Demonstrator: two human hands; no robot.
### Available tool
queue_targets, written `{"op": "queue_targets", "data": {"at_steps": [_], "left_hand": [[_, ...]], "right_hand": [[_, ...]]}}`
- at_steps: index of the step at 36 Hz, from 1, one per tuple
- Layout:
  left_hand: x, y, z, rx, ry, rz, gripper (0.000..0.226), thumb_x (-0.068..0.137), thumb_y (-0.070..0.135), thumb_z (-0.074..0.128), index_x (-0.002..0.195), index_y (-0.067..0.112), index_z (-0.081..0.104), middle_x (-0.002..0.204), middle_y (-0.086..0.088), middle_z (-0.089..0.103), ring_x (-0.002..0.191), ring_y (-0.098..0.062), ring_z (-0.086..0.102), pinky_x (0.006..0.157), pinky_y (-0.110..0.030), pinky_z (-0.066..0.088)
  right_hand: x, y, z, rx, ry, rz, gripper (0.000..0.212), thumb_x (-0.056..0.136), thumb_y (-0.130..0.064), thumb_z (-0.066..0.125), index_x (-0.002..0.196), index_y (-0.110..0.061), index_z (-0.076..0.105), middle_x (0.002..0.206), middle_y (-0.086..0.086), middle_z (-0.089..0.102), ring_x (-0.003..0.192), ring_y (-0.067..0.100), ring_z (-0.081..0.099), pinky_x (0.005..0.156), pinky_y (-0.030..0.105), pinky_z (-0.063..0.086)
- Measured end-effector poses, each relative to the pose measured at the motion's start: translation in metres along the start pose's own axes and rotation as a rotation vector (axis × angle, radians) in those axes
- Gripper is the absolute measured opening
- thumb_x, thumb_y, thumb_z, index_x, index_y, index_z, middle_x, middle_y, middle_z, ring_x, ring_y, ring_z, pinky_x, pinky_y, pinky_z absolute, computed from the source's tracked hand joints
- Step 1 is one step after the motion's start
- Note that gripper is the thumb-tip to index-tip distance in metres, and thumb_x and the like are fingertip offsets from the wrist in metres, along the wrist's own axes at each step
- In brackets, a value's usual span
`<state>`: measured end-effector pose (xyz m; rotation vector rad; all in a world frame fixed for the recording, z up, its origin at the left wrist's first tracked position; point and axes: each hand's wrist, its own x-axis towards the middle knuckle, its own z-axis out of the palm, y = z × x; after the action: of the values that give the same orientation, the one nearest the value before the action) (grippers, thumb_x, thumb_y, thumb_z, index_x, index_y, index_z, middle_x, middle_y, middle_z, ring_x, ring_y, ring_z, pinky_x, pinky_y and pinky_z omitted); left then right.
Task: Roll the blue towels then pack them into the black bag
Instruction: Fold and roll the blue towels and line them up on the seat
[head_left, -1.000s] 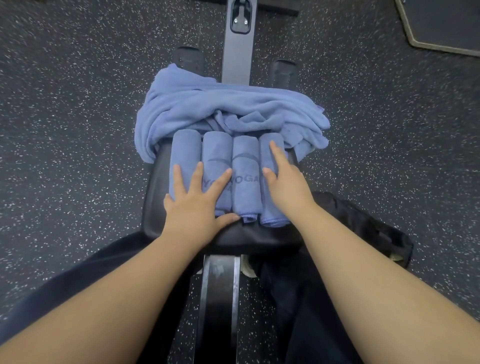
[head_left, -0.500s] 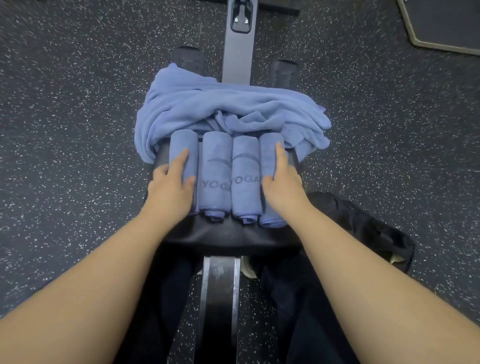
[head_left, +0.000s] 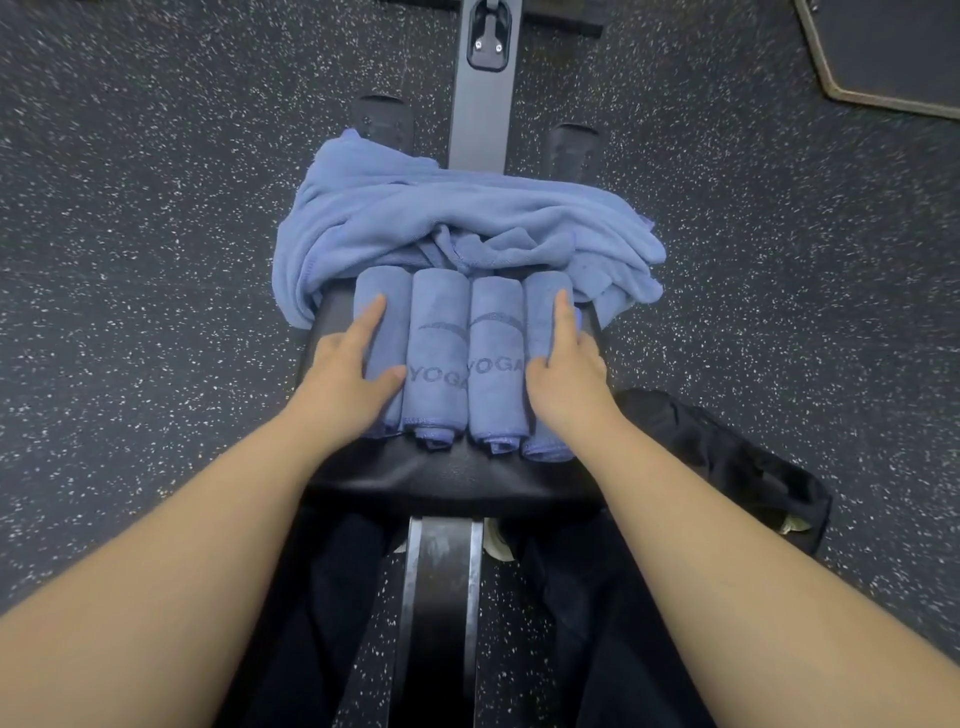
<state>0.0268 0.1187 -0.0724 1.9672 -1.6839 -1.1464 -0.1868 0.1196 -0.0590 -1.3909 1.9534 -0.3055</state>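
Several blue rolled towels (head_left: 439, 358) lie side by side on the black bench pad (head_left: 447, 478), two of them printed "YOGA". My left hand (head_left: 345, 387) clasps the leftmost roll, index finger on top, thumb in the gap beside it. My right hand (head_left: 563, 384) clasps the rightmost roll the same way. Behind the rolls a pile of unrolled blue towels (head_left: 441, 218) is heaped on the far end of the pad. The black bag (head_left: 727, 457) lies on the floor to the right of the bench, under my right forearm.
The bench's grey metal rail (head_left: 480, 104) runs forward, with black foot pads (head_left: 382, 117) either side. Speckled dark rubber floor surrounds everything. A dark mat with a tan edge (head_left: 893, 47) lies at the top right. My dark trouser legs straddle the bench below.
My left hand slid off the middle rolls to the leftmost roll and closed around it. My right hand shifted slightly outward and curled around the rightmost roll.
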Motion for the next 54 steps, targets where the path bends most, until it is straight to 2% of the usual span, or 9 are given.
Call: {"op": "queue_targets", "data": {"at_steps": [6,19,27,37,42,46,48,51,54], "left_hand": [[-0.004,0.010,0.009,0.076,0.080,-0.064,0.064,0.097,0.035,0.050,0.150,0.040,0.015,0.148,-0.013,0.025,0.133,-0.036,0.028,0.113,-0.037,0.018],[-0.003,0.026,0.016,0.145,0.113,0.036,0.062,0.098,0.037,0.047,0.152,0.028,0.019,0.160,-0.010,-0.001,0.148,-0.025,0.001,0.117,-0.046,0.015],[0.008,0.032,0.008,0.194,0.151,0.146,0.061,0.096,0.034,0.049,0.151,0.022,0.025,0.160,-0.013,0.005,0.147,-0.025,0.005,0.116,-0.045,0.017],[0.076,0.056,-0.021,0.356,0.277,0.241,0.062,0.092,0.024,0.056,0.146,0.008,0.028,0.154,-0.015,0.022,0.140,-0.031,0.024,0.108,-0.045,0.028],[0.102,0.051,-0.032,0.472,0.271,0.148,0.048,0.092,0.029,0.057,0.133,0.009,0.043,0.132,-0.016,0.049,0.123,-0.034,0.044,0.091,-0.044,0.038],[0.109,0.047,-0.040,0.447,0.318,0.159,0.012,0.088,0.023,0.058,0.095,0.013,0.060,0.102,-0.015,0.064,0.096,-0.037,0.056,0.071,-0.038,0.040],[0.108,0.046,-0.044,0.355,0.321,0.187,0.011,0.086,0.018,0.054,0.074,0.019,0.053,0.087,-0.013,0.065,0.081,-0.035,0.056,0.066,-0.036,0.043],[0.102,0.052,-0.052,0.270,0.343,0.273,0.010,0.081,0.011,0.048,0.077,0.015,0.056,0.076,-0.004,0.059,0.073,-0.028,0.051,0.066,-0.035,0.042],[0.092,0.068,-0.064,0.244,0.291,0.405,0.023,0.082,-0.003,0.050,0.093,0.011,0.065,0.085,-0.001,0.050,0.082,-0.020,0.045,0.069,-0.028,0.032]], "right_hand": [[-0.003,-0.001,-0.001,0.008,0.020,0.005,0.071,0.097,-0.020,0.040,0.152,-0.034,-0.004,0.158,0.016,-0.002,0.142,0.037,0.013,0.114,0.043,0.015],[0.003,-0.019,-0.008,-0.259,0.220,-0.278,0.061,0.098,-0.026,0.045,0.152,-0.019,0.018,0.160,0.009,0.008,0.147,0.028,0.000,0.118,0.045,0.008],[0.031,-0.049,-0.010,-0.396,0.178,-0.421,0.048,0.100,-0.026,0.039,0.146,-0.018,0.034,0.159,0.005,0.018,0.147,0.023,0.006,0.118,0.046,0.009],[0.060,-0.061,-0.003,-0.446,0.152,-0.422,0.052,0.099,-0.031,0.040,0.148,-0.016,0.030,0.155,0.003,0.026,0.145,0.021,0.017,0.116,0.047,0.012],[0.063,-0.065,0.002,-0.442,0.158,-0.445,0.052,0.099,-0.031,0.040,0.148,-0.016,0.028,0.154,0.001,0.029,0.143,0.019,0.020,0.116,0.046,0.010],[0.063,-0.072,0.003,-0.409,0.183,-0.491,0.050,0.098,-0.028,0.043,0.145,-0.016,0.032,0.150,-0.001,0.034,0.140,0.017,0.025,0.115,0.046,0.010],[0.062,-0.075,0.003,-0.362,0.201,-0.512,0.048,0.098,-0.025,0.045,0.143,-0.014,0.035,0.148,0.001,0.038,0.138,0.019,0.029,0.114,0.045,0.013],[0.063,-0.082,0.000,-0.218,0.227,-0.572,0.046,0.096,-0.017,0.049,0.141,-0.009,0.039,0.143,0.006,0.044,0.132,0.024,0.038,0.109,0.045,0.028],[0.062,-0.092,-0.004,-0.122,0.199,-0.653,0.054,0.094,-0.009,0.049,0.146,-0.011,0.032,0.148,0.005,0.040,0.133,0.023,0.037,0.106,0.041,0.033]]}}
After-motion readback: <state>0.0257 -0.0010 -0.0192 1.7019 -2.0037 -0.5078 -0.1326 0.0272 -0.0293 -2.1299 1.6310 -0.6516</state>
